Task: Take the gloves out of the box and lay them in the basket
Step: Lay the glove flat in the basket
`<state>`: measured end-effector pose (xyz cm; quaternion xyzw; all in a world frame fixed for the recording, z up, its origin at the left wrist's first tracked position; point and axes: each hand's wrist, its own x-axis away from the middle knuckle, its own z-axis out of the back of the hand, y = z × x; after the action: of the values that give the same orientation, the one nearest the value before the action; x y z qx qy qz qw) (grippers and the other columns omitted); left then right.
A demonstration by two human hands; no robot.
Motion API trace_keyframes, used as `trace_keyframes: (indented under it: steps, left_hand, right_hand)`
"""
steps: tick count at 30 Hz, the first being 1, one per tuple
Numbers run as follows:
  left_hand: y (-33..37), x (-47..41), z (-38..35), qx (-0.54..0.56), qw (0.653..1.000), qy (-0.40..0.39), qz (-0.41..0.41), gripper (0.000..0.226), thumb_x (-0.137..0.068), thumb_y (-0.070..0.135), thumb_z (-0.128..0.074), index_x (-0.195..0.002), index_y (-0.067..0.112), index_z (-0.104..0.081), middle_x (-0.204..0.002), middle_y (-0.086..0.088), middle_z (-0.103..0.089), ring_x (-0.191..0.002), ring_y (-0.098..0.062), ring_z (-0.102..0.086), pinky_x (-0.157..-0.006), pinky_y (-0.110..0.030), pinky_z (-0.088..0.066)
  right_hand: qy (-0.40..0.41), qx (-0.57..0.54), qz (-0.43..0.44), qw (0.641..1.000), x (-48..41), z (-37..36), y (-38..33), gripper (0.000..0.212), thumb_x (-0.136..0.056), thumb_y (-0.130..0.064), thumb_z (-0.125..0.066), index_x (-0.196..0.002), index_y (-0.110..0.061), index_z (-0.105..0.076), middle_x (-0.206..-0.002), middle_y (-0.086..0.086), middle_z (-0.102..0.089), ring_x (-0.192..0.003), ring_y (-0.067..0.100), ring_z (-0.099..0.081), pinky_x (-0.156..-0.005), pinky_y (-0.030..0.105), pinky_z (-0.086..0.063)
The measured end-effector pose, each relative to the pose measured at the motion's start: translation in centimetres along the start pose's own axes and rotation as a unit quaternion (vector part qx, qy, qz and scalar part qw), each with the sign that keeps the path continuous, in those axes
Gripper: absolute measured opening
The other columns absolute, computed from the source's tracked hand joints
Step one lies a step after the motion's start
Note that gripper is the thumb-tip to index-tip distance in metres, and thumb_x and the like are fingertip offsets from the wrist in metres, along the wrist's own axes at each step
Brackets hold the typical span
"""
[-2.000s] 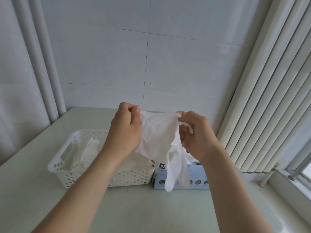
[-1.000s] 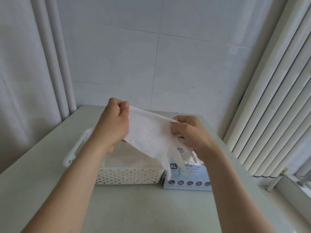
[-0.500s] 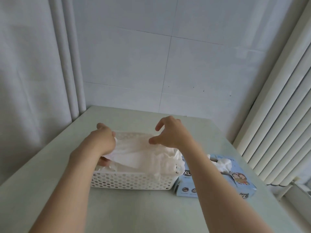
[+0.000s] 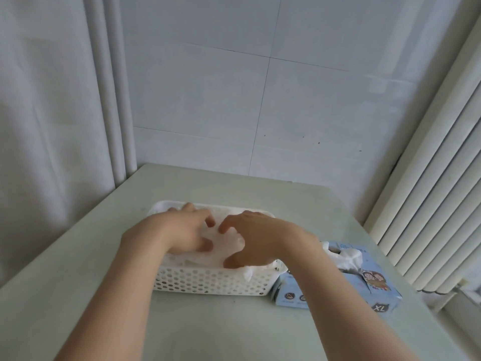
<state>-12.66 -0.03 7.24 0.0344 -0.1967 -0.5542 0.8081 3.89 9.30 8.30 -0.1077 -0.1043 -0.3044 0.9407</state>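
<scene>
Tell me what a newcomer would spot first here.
The left hand and right hand press white gloves down inside the perforated white basket on the table. Just right of it sits a blue glove box, another glove poking from its opening.

Tiled wall (image 4: 234, 100) — curtain (image 4: 52, 113), blinds (image 4: 429, 191)

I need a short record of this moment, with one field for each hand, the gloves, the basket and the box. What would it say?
basket: white, perforated, on the table
box: pale blue, marked XL, just right of the basket
gloves: white, lying in the basket, one tip over its near rim
next glove: sticks out of the box top
left hand: open, resting on the gloves
right hand: open, fingers spread, resting on the gloves
</scene>
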Motion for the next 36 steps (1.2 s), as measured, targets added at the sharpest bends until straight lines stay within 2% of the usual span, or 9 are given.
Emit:
trace_keyframes:
  steps: [6, 11, 17, 20, 23, 25, 28, 31, 36]
  left_hand:
    - [0.5, -1.2, -1.6, -0.073, 0.996, -0.039, 0.032, 0.073, -0.099, 0.059, -0.057, -0.162, 0.042, -0.023, -0.160, 0.000, -0.033, -0.141, -0.031, -0.038, -0.111, -0.042, -0.041]
    - [0.9, -1.5, -2.1, -0.086, 0.994, -0.051, 0.047, 0.087, -0.095, 0.066, -0.059, -0.166, 0.037, -0.017, -0.164, -0.003, -0.033, -0.143, -0.033, -0.042, -0.110, -0.044, -0.043]
    - [2.1, -1.3, -1.9, -0.079, 0.995, -0.016, 0.056, 0.075, -0.092, 0.055, -0.069, -0.155, 0.027, -0.041, -0.152, -0.006, -0.044, -0.137, -0.033, -0.046, -0.102, -0.042, -0.047]
    - [3.1, -0.1, -0.7, -0.081, 0.995, 0.014, 0.049, 0.062, -0.102, 0.055, -0.054, -0.150, 0.017, -0.044, -0.160, -0.015, -0.027, -0.147, -0.040, -0.024, -0.114, -0.047, -0.037]
    - [3.7, 0.9, 0.1, -0.043, 0.995, 0.087, 0.005, 0.039, -0.108, 0.046, -0.044, -0.134, 0.017, -0.051, -0.143, -0.011, -0.036, -0.135, -0.033, -0.033, -0.111, -0.046, -0.040]
    - [4.5, 0.7, -0.2, -0.008, 0.987, 0.149, -0.056, 0.021, -0.110, 0.034, -0.044, -0.121, 0.020, -0.053, -0.130, -0.005, -0.043, -0.128, -0.028, -0.040, -0.108, -0.043, -0.042]
    - [6.9, 0.1, -1.8, 0.049, 0.963, 0.213, -0.160, 0.017, -0.110, 0.025, -0.044, -0.122, 0.023, -0.056, -0.126, 0.004, -0.048, -0.124, -0.017, -0.046, -0.107, -0.038, -0.043]
    - [9.5, -0.3, -3.7, 0.070, 0.947, 0.213, -0.231, 0.024, -0.110, 0.028, -0.045, -0.131, 0.025, -0.057, -0.131, 0.011, -0.051, -0.126, -0.008, -0.046, -0.112, -0.034, -0.040]
    - [11.9, -1.0, -6.4, 0.010, 0.937, 0.212, -0.276, 0.033, -0.108, 0.041, -0.050, -0.133, 0.024, -0.062, -0.129, 0.009, -0.059, -0.126, -0.011, -0.049, -0.112, -0.033, -0.036]
  right_hand:
    - [-0.010, -0.009, -0.002, 1.000, -0.6, -0.9, 1.2, 0.090, -0.089, -0.046, -0.081, -0.163, -0.038, -0.029, -0.161, -0.006, -0.039, -0.152, 0.018, -0.027, -0.115, 0.039, -0.036]
    - [-0.005, -0.048, 0.004, 0.999, -1.5, -2.7, 1.8, 0.085, -0.091, -0.047, -0.079, -0.161, -0.039, -0.032, -0.150, -0.001, -0.039, -0.146, 0.022, -0.037, -0.110, 0.039, -0.041]
    - [0.002, -0.057, 0.011, 0.998, 0.4, -1.7, 2.6, 0.063, -0.099, -0.059, -0.061, -0.156, -0.040, -0.043, -0.153, -0.001, -0.052, -0.142, 0.022, -0.046, -0.109, 0.041, -0.043]
    - [0.114, -0.131, 0.033, 0.984, 2.0, -1.6, 3.2, 0.036, -0.108, -0.042, -0.054, -0.143, -0.036, -0.062, -0.145, -0.002, -0.058, -0.133, 0.017, -0.053, -0.104, 0.028, -0.040]
    - [0.286, -0.169, 0.041, 0.942, 3.5, -2.2, 4.8, 0.036, -0.105, -0.012, -0.053, -0.130, -0.034, -0.068, -0.140, -0.007, -0.055, -0.131, 0.011, -0.049, -0.104, 0.018, -0.030]
    - [0.318, -0.179, 0.006, 0.931, 4.5, -2.2, 6.2, 0.039, -0.100, -0.005, -0.053, -0.122, -0.033, -0.069, -0.128, -0.007, -0.056, -0.120, 0.008, -0.051, -0.101, 0.020, -0.036]
    - [0.293, -0.187, -0.049, 0.936, 5.9, -1.6, 8.5, 0.036, -0.091, 0.001, -0.055, -0.105, -0.029, -0.068, -0.109, -0.006, -0.064, -0.101, 0.009, -0.059, -0.086, 0.023, -0.051]
    - [0.207, -0.177, -0.079, 0.959, 7.4, -0.9, 10.4, 0.023, -0.091, -0.016, -0.066, -0.104, -0.034, -0.068, -0.106, -0.011, -0.062, -0.098, 0.006, -0.059, -0.081, 0.024, -0.047]
    - [0.127, -0.128, -0.111, 0.977, 8.2, -0.2, 12.3, 0.040, -0.080, -0.017, -0.076, -0.108, -0.043, -0.067, -0.108, -0.015, -0.058, -0.096, -0.002, -0.055, -0.076, 0.026, -0.047]
